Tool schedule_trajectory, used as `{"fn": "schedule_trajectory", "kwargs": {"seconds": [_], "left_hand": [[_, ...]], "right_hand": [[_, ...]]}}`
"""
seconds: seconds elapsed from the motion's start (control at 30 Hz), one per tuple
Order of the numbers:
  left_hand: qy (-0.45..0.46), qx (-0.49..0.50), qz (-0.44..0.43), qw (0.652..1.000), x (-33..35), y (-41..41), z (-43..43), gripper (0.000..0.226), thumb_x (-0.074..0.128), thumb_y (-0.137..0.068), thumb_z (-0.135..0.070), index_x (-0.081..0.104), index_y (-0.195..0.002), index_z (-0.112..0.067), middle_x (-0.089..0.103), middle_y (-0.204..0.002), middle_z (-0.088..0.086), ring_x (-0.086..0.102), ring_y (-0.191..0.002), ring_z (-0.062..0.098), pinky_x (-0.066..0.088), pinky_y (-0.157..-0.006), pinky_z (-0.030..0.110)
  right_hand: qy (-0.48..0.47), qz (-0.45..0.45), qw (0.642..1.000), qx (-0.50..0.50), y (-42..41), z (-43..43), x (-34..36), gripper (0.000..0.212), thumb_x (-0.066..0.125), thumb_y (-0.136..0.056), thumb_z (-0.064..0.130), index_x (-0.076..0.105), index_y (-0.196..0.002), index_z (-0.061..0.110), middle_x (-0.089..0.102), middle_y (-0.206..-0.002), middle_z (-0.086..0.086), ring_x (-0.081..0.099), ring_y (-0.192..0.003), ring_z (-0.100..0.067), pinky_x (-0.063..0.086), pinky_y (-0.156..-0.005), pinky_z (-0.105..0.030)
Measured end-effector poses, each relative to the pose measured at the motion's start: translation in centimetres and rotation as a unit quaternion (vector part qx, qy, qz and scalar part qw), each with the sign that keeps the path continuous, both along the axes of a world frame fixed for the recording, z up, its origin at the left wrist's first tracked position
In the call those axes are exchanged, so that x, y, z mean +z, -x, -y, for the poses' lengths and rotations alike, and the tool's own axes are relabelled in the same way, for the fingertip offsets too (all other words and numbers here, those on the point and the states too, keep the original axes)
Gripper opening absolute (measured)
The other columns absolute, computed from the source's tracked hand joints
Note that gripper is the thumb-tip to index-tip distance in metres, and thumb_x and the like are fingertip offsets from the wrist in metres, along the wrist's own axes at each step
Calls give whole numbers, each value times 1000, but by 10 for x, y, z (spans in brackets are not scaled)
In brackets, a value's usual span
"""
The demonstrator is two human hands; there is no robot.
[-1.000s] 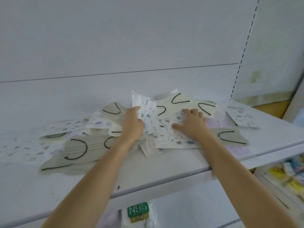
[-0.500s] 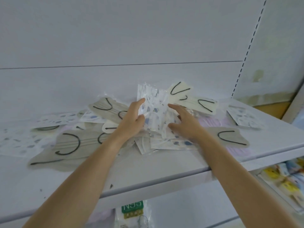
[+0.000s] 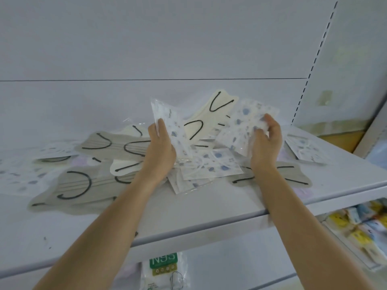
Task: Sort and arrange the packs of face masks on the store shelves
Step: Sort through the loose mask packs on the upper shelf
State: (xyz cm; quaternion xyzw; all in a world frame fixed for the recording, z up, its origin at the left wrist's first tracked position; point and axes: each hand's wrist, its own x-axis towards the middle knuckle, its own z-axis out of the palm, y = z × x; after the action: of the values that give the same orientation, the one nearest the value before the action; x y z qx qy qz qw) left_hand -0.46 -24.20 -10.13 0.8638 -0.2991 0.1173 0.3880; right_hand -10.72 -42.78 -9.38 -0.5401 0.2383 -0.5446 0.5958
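A loose pile of face mask packs lies on the white shelf (image 3: pixel 209 218). My left hand (image 3: pixel 160 151) grips an upright blue-patterned pack (image 3: pixel 167 126) at the pile's middle. My right hand (image 3: pixel 266 141) holds another blue-patterned pack (image 3: pixel 245 124), lifted and tilted above the pile. Between them stand cream packs with black ear loops (image 3: pixel 211 114). A third patterned pack (image 3: pixel 211 164) lies flat below both hands. Grey packs with black loops (image 3: pixel 83 185) spread to the left, and one grey pack (image 3: pixel 293 178) lies under my right wrist.
A patterned pack (image 3: pixel 305 149) lies alone at the shelf's right end. A perforated upright (image 3: pixel 307 80) bounds the bay on the right. Below the shelf hangs an N95 pack (image 3: pixel 163 271); colourful packs (image 3: pixel 360 225) fill a lower shelf at right.
Both hands rose off the pile. My right hand picked up a patterned pack and lifted it to the right, while my left hand kept its upright pack and raised it slightly.
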Motion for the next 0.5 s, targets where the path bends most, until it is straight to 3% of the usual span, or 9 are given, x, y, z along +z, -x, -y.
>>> {"fn": "schedule_trajectory", "kwargs": {"seconds": [0.07, 0.13, 0.2, 0.3, 0.37, 0.4, 0.5], "left_hand": [[58, -14, -28, 998, 5, 1, -5, 58, 35, -92, 5, 17, -146, -7, 26, -138, 10, 47, -73, 5, 40, -56, 8], [120, -58, -87, 987, 9, 6, -8, 55, 35, -96, -4, 19, -148, -13, 27, -141, -4, 44, -92, -15, 31, -73, -3], [164, -115, -156, 967, 11, 11, -9, 50, 38, -100, -19, 26, -148, -20, 28, -149, -11, 31, -120, -13, 23, -95, 8], [131, -179, -187, 957, 11, 19, -8, 53, 44, -97, -39, 31, -146, -24, 31, -146, -16, 28, -132, -1, 21, -101, 19], [103, -180, -163, 965, 6, 19, -6, 56, 53, -94, -30, 30, -145, -22, 33, -142, -17, 28, -132, -1, 21, -101, 17], [102, -168, -141, 970, 3, 17, -6, 58, 55, -94, -20, 30, -145, -21, 33, -145, -14, 27, -134, 1, 20, -102, 14], [143, -103, -72, 982, -2, 12, -9, 58, 47, -92, 0, 29, -145, -16, 30, -150, -5, 26, -135, 2, 14, -99, 2]], "right_hand": [[-106, 48, 992, 45, 0, 5, 2, 39, 42, -89, -3, 56, -117, 20, 57, -120, 6, 59, -93, 0, 47, -80, -12], [-140, 63, 979, 134, -3, 5, 0, 37, 43, -89, -7, 58, -112, 19, 59, -116, 0, 61, -98, -13, 51, -85, -22], [-64, 12, 975, 212, -6, -4, -1, 36, 47, -89, -7, 59, -108, 22, 60, -111, 2, 60, -87, -11, 51, -73, -22], [151, -140, 942, 264, -7, -19, -7, 37, 55, -90, 0, 55, -120, 23, 55, -120, 7, 58, -96, -2, 46, -74, -14], [206, -185, 918, 284, -7, -24, -9, 42, 53, -93, 3, 47, -130, 19, 51, -121, 10, 58, -89, 14, 44, -71, -4], [217, -194, 914, 284, -6, -24, -10, 45, 51, -93, 3, 42, -135, 19, 50, -120, 10, 58, -88, 14, 45, -70, -5], [301, -268, 890, 214, -6, -17, -13, 55, 47, -91, 1, 35, -140, 21, 49, -129, 1, 55, -108, -11, 45, -85, -20]]}}
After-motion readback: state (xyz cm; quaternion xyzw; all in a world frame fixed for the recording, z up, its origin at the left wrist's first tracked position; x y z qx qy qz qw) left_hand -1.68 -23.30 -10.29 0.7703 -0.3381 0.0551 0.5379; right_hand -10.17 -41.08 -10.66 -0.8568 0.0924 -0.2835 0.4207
